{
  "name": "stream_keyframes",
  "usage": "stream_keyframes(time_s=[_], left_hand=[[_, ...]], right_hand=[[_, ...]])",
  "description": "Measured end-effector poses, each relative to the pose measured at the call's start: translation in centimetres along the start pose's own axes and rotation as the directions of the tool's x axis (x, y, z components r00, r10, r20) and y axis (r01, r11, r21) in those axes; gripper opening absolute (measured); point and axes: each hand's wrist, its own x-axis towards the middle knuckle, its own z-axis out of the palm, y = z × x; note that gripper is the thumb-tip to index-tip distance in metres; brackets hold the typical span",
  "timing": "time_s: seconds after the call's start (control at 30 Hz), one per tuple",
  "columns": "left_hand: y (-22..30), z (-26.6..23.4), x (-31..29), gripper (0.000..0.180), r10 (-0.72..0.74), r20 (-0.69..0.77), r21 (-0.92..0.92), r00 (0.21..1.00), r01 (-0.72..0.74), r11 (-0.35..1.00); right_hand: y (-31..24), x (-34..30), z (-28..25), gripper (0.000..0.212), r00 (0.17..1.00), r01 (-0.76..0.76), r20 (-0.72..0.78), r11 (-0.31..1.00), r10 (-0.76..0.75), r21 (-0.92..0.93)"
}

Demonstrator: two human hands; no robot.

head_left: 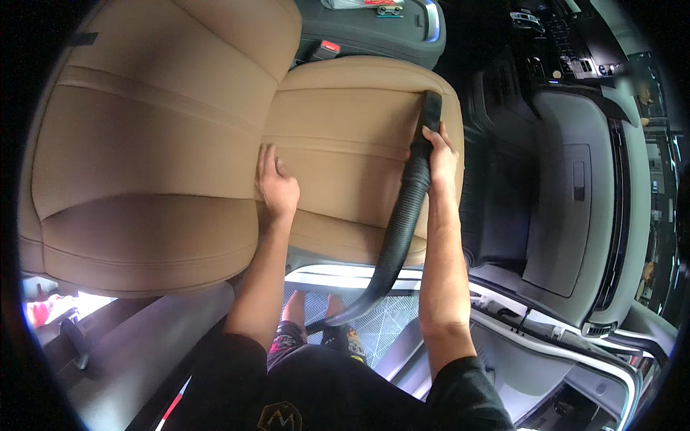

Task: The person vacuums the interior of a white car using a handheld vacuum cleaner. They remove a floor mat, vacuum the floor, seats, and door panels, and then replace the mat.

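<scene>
The black vacuum nozzle (431, 111), in the upper right of the frame, is gripped by the right hand (443, 159) over the tan car-seat cushion (345, 115). Left of centre, the left hand (279, 187) is held loosely open where cushion meets backrest (158, 136).

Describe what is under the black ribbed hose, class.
Beneath the black hose, the tan seat cushion, pale door sill and patterned floor show on either side. The strips it directly covers cannot be seen.

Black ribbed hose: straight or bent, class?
Bent: the black ribbed hose curves leftward below the right hand, past the tan padded seat.
</scene>
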Motion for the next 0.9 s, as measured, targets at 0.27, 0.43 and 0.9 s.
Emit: stream_keyframes(time_s=[0.27, 0.43, 0.9], left_hand=[[1.0, 0.4, 1.4, 0.04, 0.032, -0.074, 0.004, 0.997, -0.032, 0.999], [0.0, 0.0, 1.3, 0.04, -0.017, -0.06, -0.082, 0.998, 0.012, 0.997], [4.0, -4.3, -3.1, 0.054, 0.002, 0.142, 0.143, 0.99, -0.023, 0.989]], right_hand=[[1.0, -3.6, 1.6, 0.065, 0.992, -0.121, 0.03, 0.99, 0.119, 0.066], [1.7, -17.6, 2.9, 0.085, 0.862, -0.355, 0.307, 0.912, 0.404, -0.204], [-2.1, -29.5, -9.9, 0.068, 0.868, -0.496, 0.009, 0.868, 0.497, -0.026]])
